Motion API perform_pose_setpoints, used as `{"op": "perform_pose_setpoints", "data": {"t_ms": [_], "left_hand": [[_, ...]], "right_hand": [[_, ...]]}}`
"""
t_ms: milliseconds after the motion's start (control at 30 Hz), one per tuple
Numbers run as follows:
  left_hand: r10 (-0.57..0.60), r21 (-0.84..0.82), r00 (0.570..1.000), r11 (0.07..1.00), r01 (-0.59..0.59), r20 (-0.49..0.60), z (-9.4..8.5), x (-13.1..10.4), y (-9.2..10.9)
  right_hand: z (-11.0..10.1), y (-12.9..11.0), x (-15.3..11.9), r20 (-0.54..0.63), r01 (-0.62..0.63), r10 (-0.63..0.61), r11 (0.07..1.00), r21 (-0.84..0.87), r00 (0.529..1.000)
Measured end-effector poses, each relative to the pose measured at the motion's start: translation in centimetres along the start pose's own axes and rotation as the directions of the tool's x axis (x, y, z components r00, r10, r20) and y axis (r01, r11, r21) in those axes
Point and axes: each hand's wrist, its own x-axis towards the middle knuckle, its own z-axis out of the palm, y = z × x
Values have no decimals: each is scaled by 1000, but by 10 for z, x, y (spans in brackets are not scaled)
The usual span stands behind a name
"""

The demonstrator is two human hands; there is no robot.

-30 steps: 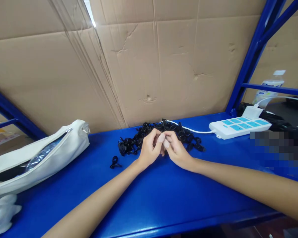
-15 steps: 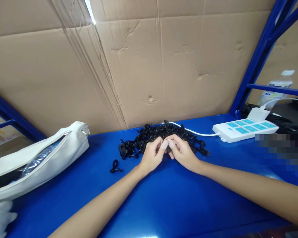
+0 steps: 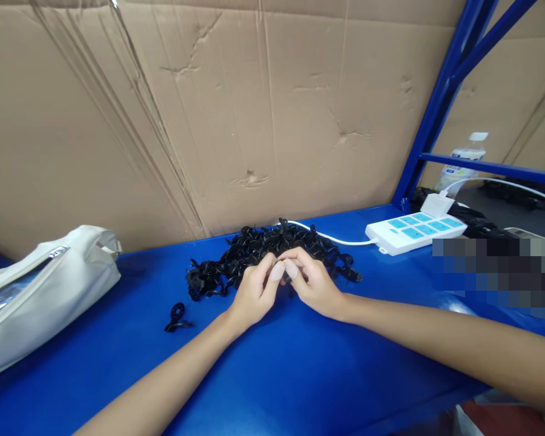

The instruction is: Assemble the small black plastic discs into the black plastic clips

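Note:
My left hand [image 3: 255, 289] and my right hand [image 3: 317, 287] meet in front of a pile of small black plastic parts [image 3: 245, 248]. Both are closed, thumbs side by side, pinching a small black plastic part [image 3: 287, 277] that is mostly hidden by the fingers. One loose black part [image 3: 177, 317], with a ring of holes in its round end and a bent tail, lies apart on the blue tabletop [image 3: 272, 381], left of my left hand.
A cream zippered bag [image 3: 72, 290] lies at the left. At the right sit a white power strip [image 3: 413, 233] with a plugged-in adapter [image 3: 436, 206] and a blue metal post [image 3: 436, 115]. A bottle [image 3: 463, 160] stands behind the rail. Cardboard [image 3: 236, 109] backs the table.
The view has turned a little to the right, so the bag, pile and power strip appear further left. Both hands stay together with the black part between their fingers.

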Motion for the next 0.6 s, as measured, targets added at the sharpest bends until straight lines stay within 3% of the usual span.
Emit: {"op": "perform_pose_setpoints", "data": {"t_ms": [600], "left_hand": [[-24,64,1000,998,24,-10,1,-1,-1]], "right_hand": [[2,3,-1,-33,3,-5,998,-68,999]]}}
